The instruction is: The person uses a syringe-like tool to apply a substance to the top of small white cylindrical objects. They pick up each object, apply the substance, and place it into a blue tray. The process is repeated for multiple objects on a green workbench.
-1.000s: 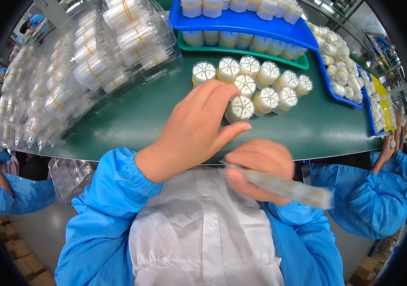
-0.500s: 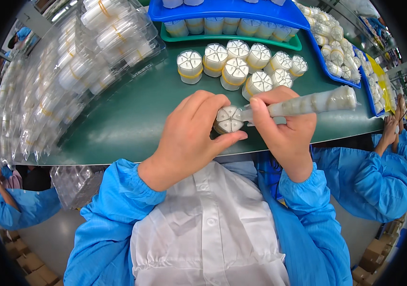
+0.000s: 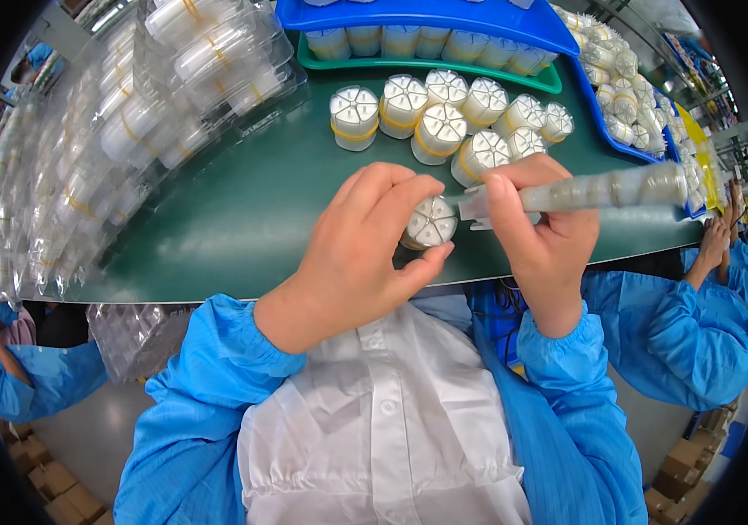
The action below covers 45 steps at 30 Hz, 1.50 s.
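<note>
Centre of frame: left hand pinches a small white round cap w/ spoked top, fingers curled round its sides, top tilted toward the right so the tool can reach it. Right hand is closed round a clear syringe-like tube, held near level, tip at the cap's edge. Both sit just above the near edge of the green table. Upper centre: cluster of like caps stands close by, within reach; blue tray behind, stacked clear packs upper left.
</note>
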Motion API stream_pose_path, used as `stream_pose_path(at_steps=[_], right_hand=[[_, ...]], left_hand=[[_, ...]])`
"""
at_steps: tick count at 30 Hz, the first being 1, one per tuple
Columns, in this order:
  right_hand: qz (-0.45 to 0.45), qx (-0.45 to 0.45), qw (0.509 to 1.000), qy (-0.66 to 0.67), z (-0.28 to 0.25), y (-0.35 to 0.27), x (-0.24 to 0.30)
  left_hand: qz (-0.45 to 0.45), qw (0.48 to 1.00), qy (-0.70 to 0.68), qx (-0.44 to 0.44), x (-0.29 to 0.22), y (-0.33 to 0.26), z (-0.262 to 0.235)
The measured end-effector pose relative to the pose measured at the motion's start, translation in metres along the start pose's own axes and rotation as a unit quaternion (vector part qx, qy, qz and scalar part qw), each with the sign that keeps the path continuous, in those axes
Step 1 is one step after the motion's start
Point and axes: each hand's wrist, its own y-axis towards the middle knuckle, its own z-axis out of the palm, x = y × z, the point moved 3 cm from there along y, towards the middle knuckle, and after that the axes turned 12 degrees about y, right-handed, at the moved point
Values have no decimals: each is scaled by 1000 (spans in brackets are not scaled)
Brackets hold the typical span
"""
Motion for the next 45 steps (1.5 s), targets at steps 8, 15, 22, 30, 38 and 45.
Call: stream_pose_path(at_steps=[8, 15, 22, 30, 38, 45], right_hand=[[42, 37, 998, 4, 11, 3, -5], [-37, 0, 999, 1, 4, 8, 0], [42, 38, 998, -20, 8, 9, 1], [15, 20, 1000, 19, 8, 4, -6], [74, 20, 997, 20, 11, 9, -1], [83, 12, 996, 30, 9, 8, -4]], left_hand=[[20, 1000, -10, 0, 1, 3, -1], [1, 1000, -2, 4, 4, -1, -1], [-20, 998, -50, 23, 3, -1, -2], [-39, 998, 31, 34, 5, -3, -3], [-31, 998, -44, 17, 4, -3, -3], [-25, 998, -48, 32, 3, 1, -4]])
